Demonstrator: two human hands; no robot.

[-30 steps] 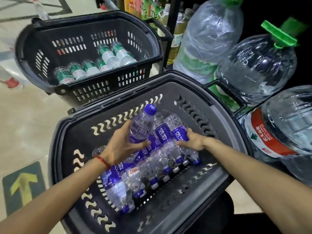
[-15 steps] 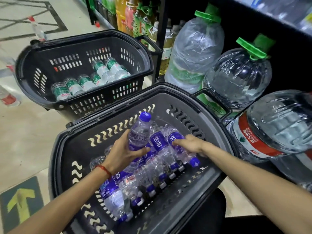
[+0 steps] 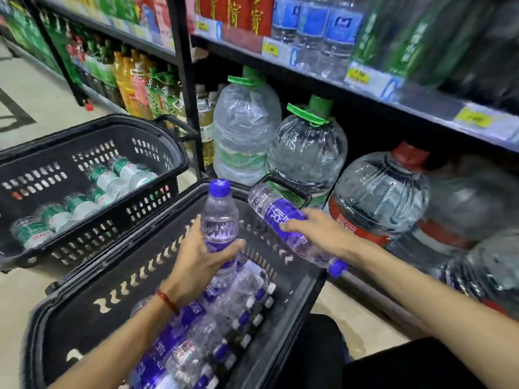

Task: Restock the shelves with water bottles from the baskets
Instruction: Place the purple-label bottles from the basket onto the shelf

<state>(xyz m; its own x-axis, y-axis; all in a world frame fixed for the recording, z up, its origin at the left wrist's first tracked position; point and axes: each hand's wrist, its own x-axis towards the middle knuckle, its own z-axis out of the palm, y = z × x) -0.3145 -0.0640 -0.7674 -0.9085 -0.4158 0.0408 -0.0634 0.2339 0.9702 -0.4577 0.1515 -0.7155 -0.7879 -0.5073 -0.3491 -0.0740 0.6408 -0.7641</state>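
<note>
Upright bottle [image 3: 220, 220], above the basket [image 3: 112, 276], is gripped by the left hand [image 3: 196, 265]; the right hand [image 3: 323, 234] grips a tilted bottle [image 3: 280, 214]. More bottles [image 3: 238, 301] lie inside it.

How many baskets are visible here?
2: the near basket at the bottom, with purple-label bottles; the far basket behind it on the left, with green-label bottles. None seems hidden.

We record a retail shop aisle. Black metal shelving [image 3: 185, 88] carries yellow price tags [image 3: 356, 75] along its edges, with rows of bottled drinks [image 3: 132, 77] and large water jugs [image 3: 309, 153] below. Plastic shopping baskets [image 3: 92, 153] stand on the floor [image 3: 33, 102].
</note>
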